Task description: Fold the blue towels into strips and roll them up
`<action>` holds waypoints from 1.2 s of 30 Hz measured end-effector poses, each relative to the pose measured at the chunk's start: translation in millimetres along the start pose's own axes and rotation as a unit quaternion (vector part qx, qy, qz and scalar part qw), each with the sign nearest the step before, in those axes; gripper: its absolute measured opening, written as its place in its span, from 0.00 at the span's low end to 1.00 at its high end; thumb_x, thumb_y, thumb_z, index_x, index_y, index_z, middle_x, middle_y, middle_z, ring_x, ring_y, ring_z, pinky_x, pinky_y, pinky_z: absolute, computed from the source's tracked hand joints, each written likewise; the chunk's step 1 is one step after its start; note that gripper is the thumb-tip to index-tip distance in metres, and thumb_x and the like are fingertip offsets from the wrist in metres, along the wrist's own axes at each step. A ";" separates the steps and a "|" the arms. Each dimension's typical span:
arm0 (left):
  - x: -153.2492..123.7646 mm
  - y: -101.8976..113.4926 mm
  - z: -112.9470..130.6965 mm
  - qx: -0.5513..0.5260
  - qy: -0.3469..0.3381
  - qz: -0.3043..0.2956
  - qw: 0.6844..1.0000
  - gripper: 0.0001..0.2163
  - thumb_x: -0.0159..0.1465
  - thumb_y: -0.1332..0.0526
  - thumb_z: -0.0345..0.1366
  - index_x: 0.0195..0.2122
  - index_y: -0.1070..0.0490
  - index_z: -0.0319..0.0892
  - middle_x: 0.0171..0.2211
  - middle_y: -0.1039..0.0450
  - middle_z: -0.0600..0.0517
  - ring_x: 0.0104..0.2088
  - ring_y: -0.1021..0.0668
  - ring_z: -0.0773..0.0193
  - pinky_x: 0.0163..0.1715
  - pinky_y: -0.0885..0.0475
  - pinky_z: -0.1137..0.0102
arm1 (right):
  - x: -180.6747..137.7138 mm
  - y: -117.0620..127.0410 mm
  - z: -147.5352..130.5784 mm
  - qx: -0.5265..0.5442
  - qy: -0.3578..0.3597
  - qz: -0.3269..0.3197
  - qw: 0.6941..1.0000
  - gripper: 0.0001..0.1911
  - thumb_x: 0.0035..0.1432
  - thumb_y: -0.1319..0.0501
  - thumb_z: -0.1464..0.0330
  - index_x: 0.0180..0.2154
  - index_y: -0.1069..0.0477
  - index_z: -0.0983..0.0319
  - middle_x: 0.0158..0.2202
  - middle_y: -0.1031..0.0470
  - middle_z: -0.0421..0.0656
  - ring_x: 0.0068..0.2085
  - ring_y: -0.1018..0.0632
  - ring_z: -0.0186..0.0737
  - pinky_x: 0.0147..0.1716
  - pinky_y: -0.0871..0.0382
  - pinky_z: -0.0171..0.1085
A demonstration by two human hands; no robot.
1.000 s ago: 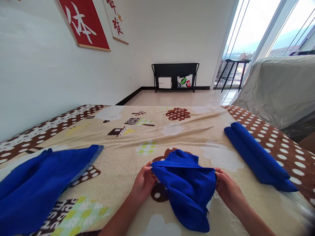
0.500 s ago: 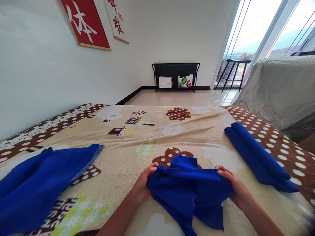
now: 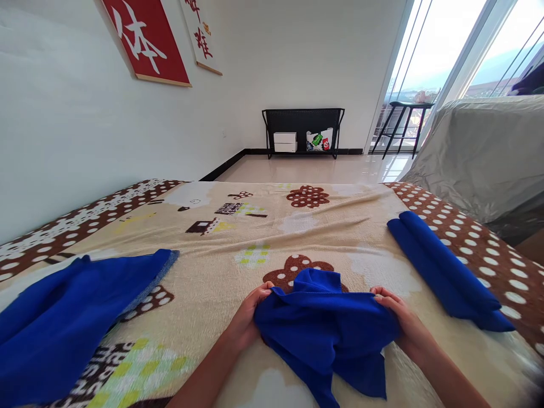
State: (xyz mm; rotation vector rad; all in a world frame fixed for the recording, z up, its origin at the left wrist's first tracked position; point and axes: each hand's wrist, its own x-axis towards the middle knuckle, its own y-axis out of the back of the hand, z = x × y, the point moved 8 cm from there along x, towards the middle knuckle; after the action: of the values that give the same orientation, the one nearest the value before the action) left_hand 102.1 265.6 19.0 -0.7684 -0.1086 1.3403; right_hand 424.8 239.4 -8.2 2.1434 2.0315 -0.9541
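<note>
White-walled room, a patterned blanket spread in front. In the middle, near the front edge, a crumpled blue cloth lying on the blanket. Left hand at its left end, grip closed on the cloth. Right hand at its right end, grip closed on it too. Far left, a loose cloth. To the right, well apart, a blue roll. By the far wall, a black rack.

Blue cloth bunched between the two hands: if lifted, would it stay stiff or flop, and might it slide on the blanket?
Probably floppy: the crumpled blue cloth sags in soft folds between the left hand and right hand. Likely light, since fingertip pinches bunch it. Sliding seems unlikely; the fuzzy patterned blanket looks grippy.
</note>
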 end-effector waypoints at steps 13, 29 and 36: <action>4.6 21.6 38.4 0.073 -0.130 0.061 0.987 0.10 0.57 0.36 0.40 0.38 0.32 0.45 0.30 0.27 0.56 0.30 0.23 0.65 0.32 0.29 0.71 | -4.3 -12.2 -25.9 -0.008 0.123 -0.092 0.988 0.27 0.55 0.36 0.54 0.55 0.31 0.52 0.47 0.23 0.43 0.47 0.23 0.44 0.47 0.29 0.42; -27.1 -7.6 17.6 0.601 -0.121 -0.023 0.790 0.26 0.55 0.32 0.53 0.11 0.40 0.43 0.12 0.47 0.58 0.17 0.44 0.68 0.23 0.51 0.68 | -9.1 14.9 -19.1 -0.368 0.024 -0.112 0.923 0.28 0.58 0.41 0.45 0.46 0.28 0.61 0.32 0.26 0.41 0.28 0.25 0.34 0.20 0.38 0.30; -52.5 -48.0 -21.4 0.696 -0.224 -0.069 0.678 0.20 0.54 0.32 0.57 0.20 0.26 0.46 0.19 0.29 0.46 0.23 0.27 0.55 0.31 0.38 0.63 | -21.2 3.9 7.9 -0.454 0.005 -0.235 0.860 0.23 0.40 0.24 0.58 0.37 0.25 0.61 0.26 0.27 0.37 0.29 0.29 0.33 0.26 0.39 0.30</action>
State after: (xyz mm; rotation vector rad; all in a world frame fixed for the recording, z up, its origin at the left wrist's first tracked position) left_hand 138.7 207.8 47.9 0.8747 0.4436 1.0306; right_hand 426.2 216.5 -6.6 1.1764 2.3478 0.0856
